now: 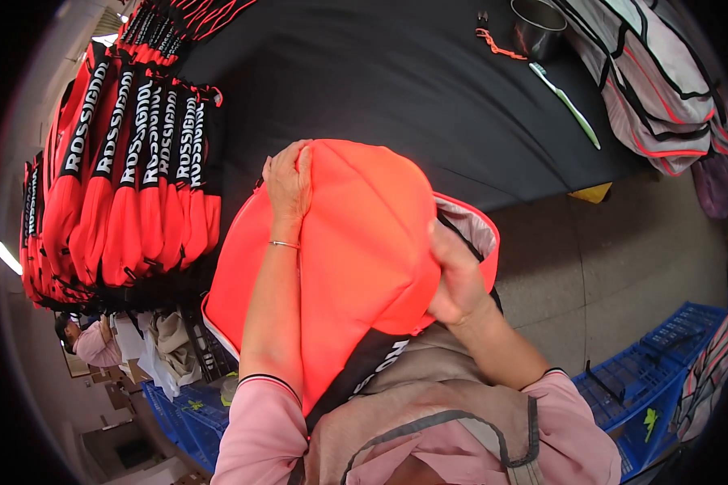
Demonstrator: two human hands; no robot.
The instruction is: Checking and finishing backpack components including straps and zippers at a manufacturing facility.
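Observation:
A bright red-orange bag (356,234) with a black lettered panel is held up against my chest, over the front of the black-covered table. My left hand (288,186) lies along its upper left side, fingers pressed together and curled over the fabric's edge. On the other side, my right hand (459,275) grips the bag near its opening, thumb upward, with some fingers hidden in the folds. Beside that hand the opening flares out and shows a pale lining (471,226). A thin bracelet circles my left wrist.
Several matching red bags (141,178) stand stacked at the left. A black cloth covers the table (356,81). On it, to the far right, are a green-and-white toothbrush (566,105), a metal cup (539,28) and grey bags (663,73). Blue crates (639,380) stand at the lower right.

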